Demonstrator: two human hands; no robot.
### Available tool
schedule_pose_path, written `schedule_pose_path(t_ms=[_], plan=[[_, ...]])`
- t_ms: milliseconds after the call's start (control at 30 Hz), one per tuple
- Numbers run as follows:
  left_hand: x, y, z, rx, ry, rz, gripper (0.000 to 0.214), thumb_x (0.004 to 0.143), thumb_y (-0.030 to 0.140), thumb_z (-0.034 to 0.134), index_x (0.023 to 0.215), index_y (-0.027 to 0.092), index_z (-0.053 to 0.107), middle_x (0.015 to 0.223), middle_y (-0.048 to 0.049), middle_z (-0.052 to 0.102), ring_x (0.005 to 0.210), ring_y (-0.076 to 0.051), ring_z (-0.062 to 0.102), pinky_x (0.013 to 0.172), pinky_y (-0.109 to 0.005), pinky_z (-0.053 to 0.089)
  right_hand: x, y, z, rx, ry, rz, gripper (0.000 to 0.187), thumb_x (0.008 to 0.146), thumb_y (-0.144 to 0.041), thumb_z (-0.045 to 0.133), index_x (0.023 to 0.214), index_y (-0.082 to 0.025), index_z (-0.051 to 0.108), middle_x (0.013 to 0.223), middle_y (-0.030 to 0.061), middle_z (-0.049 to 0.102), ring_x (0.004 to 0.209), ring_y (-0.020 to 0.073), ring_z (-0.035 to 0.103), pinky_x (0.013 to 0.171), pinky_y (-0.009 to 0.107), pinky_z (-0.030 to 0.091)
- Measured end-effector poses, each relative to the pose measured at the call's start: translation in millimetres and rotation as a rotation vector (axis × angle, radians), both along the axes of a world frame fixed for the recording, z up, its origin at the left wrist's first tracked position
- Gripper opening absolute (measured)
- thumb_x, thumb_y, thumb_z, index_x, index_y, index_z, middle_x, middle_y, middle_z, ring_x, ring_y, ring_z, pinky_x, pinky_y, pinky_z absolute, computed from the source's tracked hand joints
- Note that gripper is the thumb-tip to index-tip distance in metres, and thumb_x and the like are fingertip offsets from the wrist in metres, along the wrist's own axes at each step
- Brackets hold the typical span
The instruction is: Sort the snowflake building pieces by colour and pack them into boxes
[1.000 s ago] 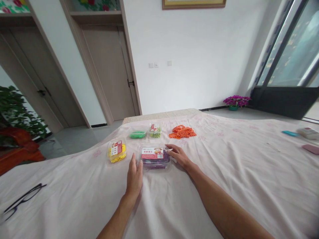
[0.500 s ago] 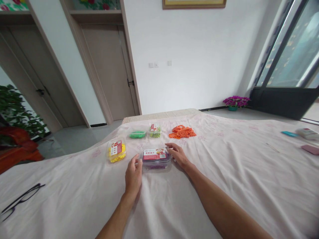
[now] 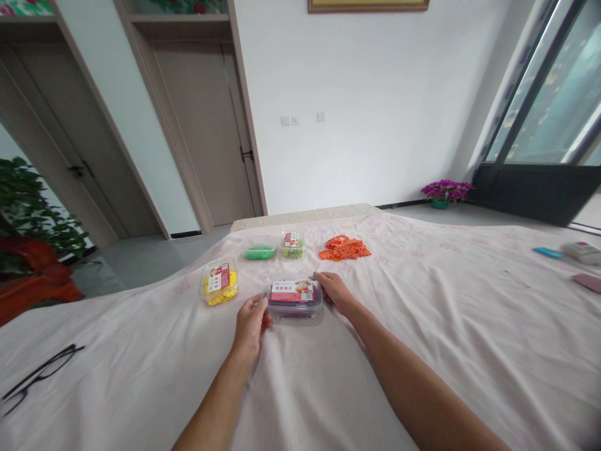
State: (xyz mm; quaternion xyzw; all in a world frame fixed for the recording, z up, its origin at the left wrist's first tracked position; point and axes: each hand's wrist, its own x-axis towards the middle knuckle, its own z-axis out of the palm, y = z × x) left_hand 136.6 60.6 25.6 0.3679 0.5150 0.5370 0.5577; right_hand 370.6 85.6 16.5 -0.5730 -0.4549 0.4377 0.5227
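A clear plastic box (image 3: 295, 302) with purple contents and a red-and-white label lies on the cloth between my hands. My left hand (image 3: 251, 321) pinches its left edge, thumb on top and curled fingers below. At the far right corner, my right hand (image 3: 334, 291) grips the edge with bent fingers, some of them hidden behind the box. The lid appears closed. To the left stands a box of yellow pieces (image 3: 220, 285) with a similar label. Beyond are a box of green pieces (image 3: 260, 252), a box of light-green pieces (image 3: 293, 245) and a loose pile of orange toothed pieces (image 3: 344, 247).
A pale, wrinkled cloth (image 3: 154, 376) covers the table. Black-framed glasses (image 3: 44, 371) lie at the left. Toward the right edge are a thin stick (image 3: 517, 279), a blue item (image 3: 548, 252), a whitish object (image 3: 581, 252) and a dull pink block (image 3: 588, 282).
My left hand's fingers have curled in under the box's left edge. The right hand's fingers have closed round the far right corner. The box has barely moved.
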Motion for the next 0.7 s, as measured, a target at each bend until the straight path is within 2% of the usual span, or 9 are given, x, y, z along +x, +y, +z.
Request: schedule_pose_path(t_ms=[167, 367, 700], plan=[[0.0, -1.7, 1.4, -0.022, -0.069, 0.016, 0.052, 0.059, 0.037, 0.077, 0.103, 0.014, 0.063, 0.056, 0.0053, 0.056, 0.047, -0.009, 0.054, 0.047, -0.021, 0.045, -2.2, -0.2, 7.2, -0.058, 0.093, -0.018, 0.029, 0.07, -0.047, 0.06, 0.069, -0.019, 0.053, 0.044, -0.0103, 0.035, 0.036, 0.0055, 0.026, 0.038, 0.022, 0.014], [3.2, -3.7, 0.7, 0.009, -0.119, 0.031, 0.056, 0.057, 0.04, 0.079, 0.103, 0.012, 0.063, 0.055, 0.005, 0.058, 0.047, -0.009, 0.055, 0.048, -0.02, 0.046, -7.0, -0.4, 8.8, -0.06, 0.175, -0.037, 0.028, 0.065, -0.044, 0.062, 0.064, -0.02, 0.047, 0.041, -0.0105, 0.035, 0.035, 0.0047, 0.025, 0.038, 0.022, 0.012], [4.5, -4.3, -2.1, 0.03, -0.128, 0.042, 0.061, 0.055, 0.044, 0.079, 0.104, 0.012, 0.063, 0.054, 0.0056, 0.057, 0.046, -0.009, 0.055, 0.049, -0.02, 0.046, -6.9, 3.1, 2.0, -0.043, 0.225, -0.041, 0.024, 0.065, -0.039, 0.063, 0.063, -0.02, 0.047, 0.04, -0.0104, 0.037, 0.034, 0.004, 0.025, 0.037, 0.022, 0.012]])
